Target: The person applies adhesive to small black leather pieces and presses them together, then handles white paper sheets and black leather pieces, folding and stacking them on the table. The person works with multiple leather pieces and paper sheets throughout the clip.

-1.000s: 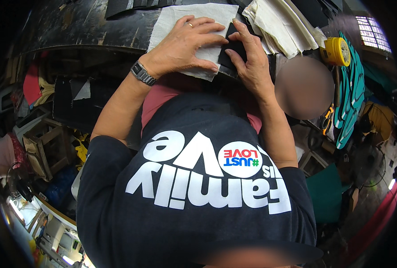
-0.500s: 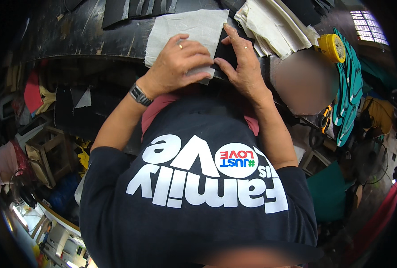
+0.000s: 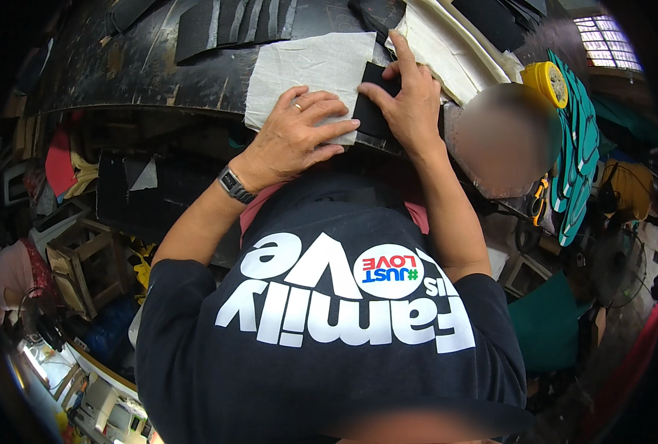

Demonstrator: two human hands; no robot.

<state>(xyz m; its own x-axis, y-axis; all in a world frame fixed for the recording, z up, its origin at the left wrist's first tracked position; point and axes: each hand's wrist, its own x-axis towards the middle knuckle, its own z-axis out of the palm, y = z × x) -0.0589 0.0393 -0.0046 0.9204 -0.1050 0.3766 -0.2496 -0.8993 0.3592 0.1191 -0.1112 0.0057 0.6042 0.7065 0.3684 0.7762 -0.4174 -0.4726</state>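
A pale, off-white cloth piece (image 3: 299, 66) lies flat near the front edge of the dark worktable. My left hand (image 3: 296, 137) rests on its lower part, fingers apart and the index finger reaching the cloth's right edge. Just right of the cloth is a small black flat piece (image 3: 373, 111), its material unclear. My right hand (image 3: 415, 103) lies over that piece's right side, thumb and fingers spread, the thumb tip close to the cloth. Part of the black piece is hidden under the right hand.
Folded cream cloth (image 3: 451, 52) is stacked beyond my right hand. Black strips with grey bands (image 3: 236, 26) lie at the back of the worktable (image 3: 122, 70). On the right are a yellow round container (image 3: 544, 83), orange-handled scissors (image 3: 540, 201) and hanging teal strips (image 3: 577, 148).
The cloth and both hands sit slightly lower in the picture. More of the black piece shows between the cloth and my right hand. My left fingers have come down onto the cloth's right edge.
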